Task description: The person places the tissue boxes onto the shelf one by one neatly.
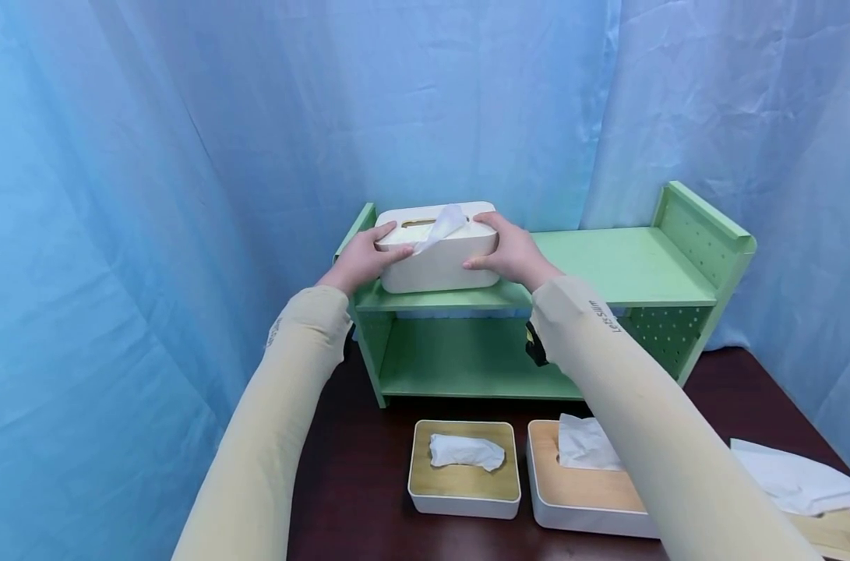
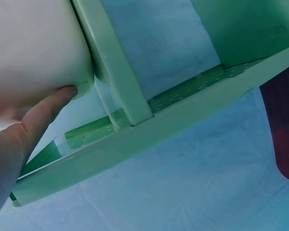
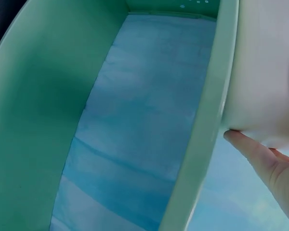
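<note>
A white tissue box (image 1: 432, 271) with rounded corners and a tissue sticking out of its slot is at the left end of the green rack's top shelf (image 1: 614, 253). My left hand (image 1: 364, 255) grips its left end, and my right hand (image 1: 512, 248) grips its right end, fingers on top and thumbs on the front. In the left wrist view, the thumb of that hand (image 2: 41, 115) presses against a lower corner of the box (image 2: 33, 43). The right wrist view has the right thumb (image 3: 253, 150) at the box's edge, close to the shelf's front edge.
A small tissue box (image 1: 463, 485) with a wood-toned lid stands on the dark table (image 1: 354, 483) before the rack. To its right is a larger one (image 1: 586, 489), partly behind my right sleeve. Another tissue (image 1: 796, 477) shows at far right. Blue curtains (image 1: 432, 101) hang behind.
</note>
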Action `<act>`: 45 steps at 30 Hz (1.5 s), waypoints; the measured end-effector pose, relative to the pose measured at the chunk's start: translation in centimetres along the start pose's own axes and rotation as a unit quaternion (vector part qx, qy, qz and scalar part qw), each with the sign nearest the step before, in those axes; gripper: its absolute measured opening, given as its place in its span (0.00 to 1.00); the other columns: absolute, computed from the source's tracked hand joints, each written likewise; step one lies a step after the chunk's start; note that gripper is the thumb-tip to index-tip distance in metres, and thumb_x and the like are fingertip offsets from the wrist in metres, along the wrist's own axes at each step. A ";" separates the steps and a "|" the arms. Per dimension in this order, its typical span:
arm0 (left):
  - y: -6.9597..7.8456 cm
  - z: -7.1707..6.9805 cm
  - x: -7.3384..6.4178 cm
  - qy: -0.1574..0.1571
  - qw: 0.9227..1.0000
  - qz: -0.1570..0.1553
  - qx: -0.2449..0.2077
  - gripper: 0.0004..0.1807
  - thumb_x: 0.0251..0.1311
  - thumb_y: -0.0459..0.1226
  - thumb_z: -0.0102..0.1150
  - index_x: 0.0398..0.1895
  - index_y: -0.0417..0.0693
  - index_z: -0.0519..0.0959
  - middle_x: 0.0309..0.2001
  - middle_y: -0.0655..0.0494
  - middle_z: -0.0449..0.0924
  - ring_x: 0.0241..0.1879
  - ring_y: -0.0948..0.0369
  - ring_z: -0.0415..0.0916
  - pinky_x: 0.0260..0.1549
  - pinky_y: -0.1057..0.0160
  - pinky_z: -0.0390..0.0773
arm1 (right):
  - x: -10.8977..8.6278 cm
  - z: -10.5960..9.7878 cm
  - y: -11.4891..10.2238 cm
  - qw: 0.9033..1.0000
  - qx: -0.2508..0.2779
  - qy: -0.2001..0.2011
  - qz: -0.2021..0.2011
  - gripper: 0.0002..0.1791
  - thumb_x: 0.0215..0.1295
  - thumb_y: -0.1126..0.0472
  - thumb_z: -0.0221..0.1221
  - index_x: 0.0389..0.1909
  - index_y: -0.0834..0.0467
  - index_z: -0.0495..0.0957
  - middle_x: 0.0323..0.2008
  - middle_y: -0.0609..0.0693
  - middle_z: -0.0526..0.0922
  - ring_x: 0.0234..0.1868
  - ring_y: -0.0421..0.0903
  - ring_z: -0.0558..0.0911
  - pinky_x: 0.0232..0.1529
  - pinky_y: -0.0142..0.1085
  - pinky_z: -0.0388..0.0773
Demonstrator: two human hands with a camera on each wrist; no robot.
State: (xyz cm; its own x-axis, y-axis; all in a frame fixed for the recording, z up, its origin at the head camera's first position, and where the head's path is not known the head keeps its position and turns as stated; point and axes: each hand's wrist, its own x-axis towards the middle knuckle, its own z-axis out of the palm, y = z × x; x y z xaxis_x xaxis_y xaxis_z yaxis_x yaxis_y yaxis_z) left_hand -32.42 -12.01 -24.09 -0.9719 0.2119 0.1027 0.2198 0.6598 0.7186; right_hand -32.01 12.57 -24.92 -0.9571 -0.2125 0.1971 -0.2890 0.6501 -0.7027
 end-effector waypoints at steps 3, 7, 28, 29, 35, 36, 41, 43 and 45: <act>0.0 0.1 0.1 -0.001 1.000 -0.004 0.005 0.40 0.62 0.52 0.56 0.74 0.56 0.53 0.74 0.51 0.51 0.68 0.55 0.58 0.60 0.54 0.65 | 0.0 0.1 0.1 1.000 0.004 0.005 -0.003 0.44 0.54 0.58 0.69 0.70 0.54 0.58 0.61 0.62 0.68 0.55 0.58 0.70 0.55 0.51 0.69; 0.2 0.2 0.1 -0.004 1.000 -0.004 0.011 0.40 0.63 0.52 0.55 0.74 0.54 0.52 0.74 0.50 0.51 0.69 0.55 0.57 0.61 0.54 0.64 | 0.0 0.1 0.2 1.000 0.002 0.006 -0.003 0.44 0.55 0.58 0.68 0.70 0.54 0.57 0.61 0.62 0.68 0.56 0.58 0.71 0.54 0.51 0.69; 0.5 -0.2 -2.1 0.035 0.998 0.014 -0.040 0.37 0.64 0.47 0.57 0.73 0.50 0.55 0.74 0.50 0.52 0.67 0.50 0.62 0.59 0.53 0.70 | -2.7 -0.7 0.9 1.000 0.015 0.018 -0.017 0.42 0.59 0.56 0.65 0.72 0.52 0.54 0.71 0.57 0.57 0.63 0.61 0.69 0.52 0.53 0.74; 0.3 0.0 -2.3 0.038 0.998 0.015 -0.048 0.36 0.64 0.46 0.57 0.73 0.50 0.56 0.73 0.50 0.52 0.68 0.50 0.62 0.59 0.53 0.70 | -3.0 -0.5 1.0 1.000 0.019 0.015 -0.020 0.42 0.60 0.56 0.64 0.72 0.52 0.54 0.71 0.58 0.57 0.63 0.61 0.70 0.52 0.54 0.74; -0.9 1.1 -3.4 0.058 0.993 0.028 -0.095 0.35 0.64 0.43 0.57 0.73 0.52 0.57 0.73 0.52 0.53 0.70 0.52 0.58 0.60 0.52 0.69 | -4.8 0.4 2.2 0.997 0.075 -0.006 -0.017 0.43 0.62 0.58 0.62 0.74 0.46 0.50 0.71 0.60 0.57 0.61 0.60 0.72 0.53 0.53 0.74; -1.1 1.3 -3.5 0.063 0.992 0.031 -0.101 0.35 0.64 0.43 0.57 0.73 0.52 0.57 0.74 0.52 0.52 0.70 0.52 0.58 0.60 0.52 0.69 | -5.1 0.6 2.4 0.996 0.086 -0.008 -0.017 0.42 0.63 0.58 0.61 0.74 0.46 0.50 0.71 0.60 0.58 0.61 0.60 0.72 0.55 0.53 0.73; -1.8 2.4 -4.4 0.099 0.988 0.037 -0.113 0.31 0.64 0.43 0.57 0.70 0.52 0.63 0.72 0.52 0.57 0.68 0.52 0.62 0.61 0.50 0.68 | -6.5 1.6 3.4 0.992 0.123 0.001 -0.025 0.35 0.65 0.59 0.59 0.71 0.52 0.57 0.68 0.59 0.64 0.60 0.58 0.73 0.58 0.52 0.71; -2.1 2.9 -4.9 0.111 0.985 0.039 -0.124 0.28 0.65 0.42 0.57 0.67 0.51 0.66 0.70 0.51 0.60 0.66 0.52 0.64 0.60 0.50 0.68 | -7.2 2.1 3.9 0.991 0.135 0.005 -0.027 0.31 0.66 0.59 0.58 0.69 0.54 0.60 0.66 0.58 0.66 0.60 0.57 0.74 0.56 0.52 0.72; -2.5 3.6 -5.5 0.117 0.982 0.046 -0.141 0.25 0.65 0.41 0.57 0.65 0.48 0.69 0.67 0.49 0.64 0.63 0.52 0.68 0.59 0.51 0.69 | -7.9 2.8 4.5 0.989 0.144 0.007 -0.024 0.29 0.67 0.59 0.57 0.67 0.55 0.63 0.65 0.57 0.68 0.59 0.56 0.75 0.55 0.52 0.73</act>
State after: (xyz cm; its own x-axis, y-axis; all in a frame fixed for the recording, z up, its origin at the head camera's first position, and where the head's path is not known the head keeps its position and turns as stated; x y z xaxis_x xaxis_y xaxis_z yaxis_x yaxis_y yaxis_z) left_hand -27.34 -12.22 -28.93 -0.9492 0.0670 0.3075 0.3069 0.4134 0.8573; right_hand -25.70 15.12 -31.54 -0.9433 -0.2269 0.2422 -0.3175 0.4050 -0.8574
